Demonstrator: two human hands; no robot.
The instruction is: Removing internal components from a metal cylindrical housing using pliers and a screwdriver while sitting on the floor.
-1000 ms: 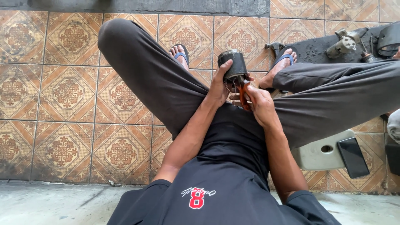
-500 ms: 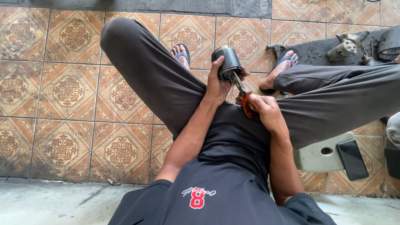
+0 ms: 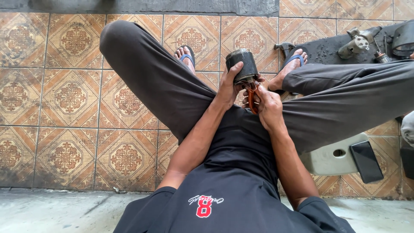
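Observation:
My left hand (image 3: 227,88) grips a dark cylindrical motor part (image 3: 242,64) from the left and holds it up between my knees. My right hand (image 3: 268,103) is closed on a bundle of copper-coloured wire (image 3: 252,96) that hangs from the underside of the cylinder. Both hands sit close together over my lap, above my dark trousers. The lower end of the cylinder is hidden behind my fingers.
I sit on a low white stool (image 3: 332,157) with a black phone (image 3: 366,161) on it. Patterned floor tiles (image 3: 69,97) spread to the left. A dark mat (image 3: 336,49) at the upper right carries a metal motor part (image 3: 355,43). My feet wear blue sandals (image 3: 186,56).
The cylinder has tilted and shifted slightly left in my left hand. My right hand has moved down a little along the copper wire.

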